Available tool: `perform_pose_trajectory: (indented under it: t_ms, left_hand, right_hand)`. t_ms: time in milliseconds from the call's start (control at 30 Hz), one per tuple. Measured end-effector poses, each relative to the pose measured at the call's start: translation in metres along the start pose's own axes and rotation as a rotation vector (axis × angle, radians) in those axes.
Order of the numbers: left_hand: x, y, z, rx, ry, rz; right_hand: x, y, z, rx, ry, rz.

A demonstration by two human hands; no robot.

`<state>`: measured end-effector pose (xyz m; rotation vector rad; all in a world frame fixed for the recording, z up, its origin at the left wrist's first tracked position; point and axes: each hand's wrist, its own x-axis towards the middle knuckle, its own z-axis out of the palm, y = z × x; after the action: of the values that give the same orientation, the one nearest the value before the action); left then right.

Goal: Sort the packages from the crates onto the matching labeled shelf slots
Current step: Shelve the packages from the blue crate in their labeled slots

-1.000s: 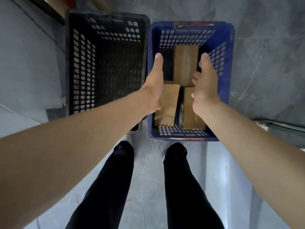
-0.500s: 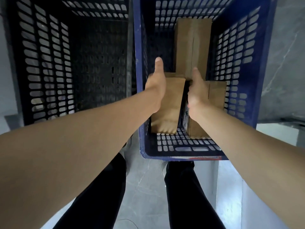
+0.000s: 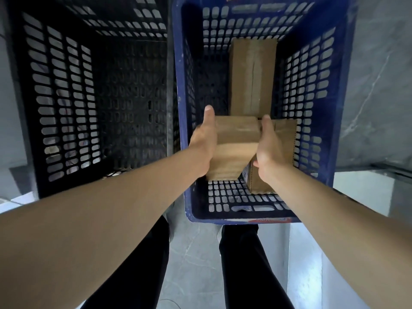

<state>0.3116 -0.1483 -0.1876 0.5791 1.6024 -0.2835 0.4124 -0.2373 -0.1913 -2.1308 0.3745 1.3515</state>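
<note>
Since a moment ago you are closing in, your left hand and right hand each gripping a side of the near package inside the blue crate, where the far package and side package are lying, so seemingly three are remaining to shelve.
</note>
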Motion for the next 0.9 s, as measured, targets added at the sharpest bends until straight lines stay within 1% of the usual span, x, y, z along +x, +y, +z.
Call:
perform_pose_trajectory:
  t_ms: [67,167,233,300,400,467,533,667,767,900]
  left_hand:
    - [-0.008,-0.008,-0.003,0.033,-0.010,-0.011]
    - [-0.023,-0.015,-0.007,-0.010,0.008,-0.057]
    - [-0.035,-0.016,-0.008,-0.056,0.009,-0.055]
    - [-0.039,-0.014,-0.008,-0.109,0.015,-0.096]
    - [-0.030,-0.011,-0.002,-0.162,0.002,-0.128]
    - [-0.028,-0.009,0.001,-0.169,-0.037,-0.149]
    - [-0.021,-0.011,0.004,-0.155,-0.059,-0.131]
    - [0.019,-0.032,0.009,-0.124,-0.036,-0.124]
    - [0.043,-0.047,0.011,-0.124,-0.042,-0.163]
    - [0.016,-0.034,0.009,-0.134,-0.089,-0.183]
  right_hand:
    - [-0.009,-0.002,-0.012,0.017,-0.001,0.011]
    - [-0.004,0.000,-0.024,0.082,-0.010,0.023]
    - [0.002,0.004,-0.028,0.074,-0.014,0.009]
    - [-0.010,-0.004,-0.026,0.007,-0.023,-0.005]
    - [-0.022,-0.009,-0.022,-0.077,-0.013,-0.026]
    - [-0.015,0.001,-0.020,-0.085,0.030,0.028]
    - [-0.006,0.012,-0.019,-0.094,0.074,0.088]
    - [0.007,0.029,-0.016,-0.155,0.107,0.103]
    - [0.012,0.034,-0.013,-0.119,0.055,0.094]
    - [0.012,0.029,-0.011,0.001,-0.057,0.075]
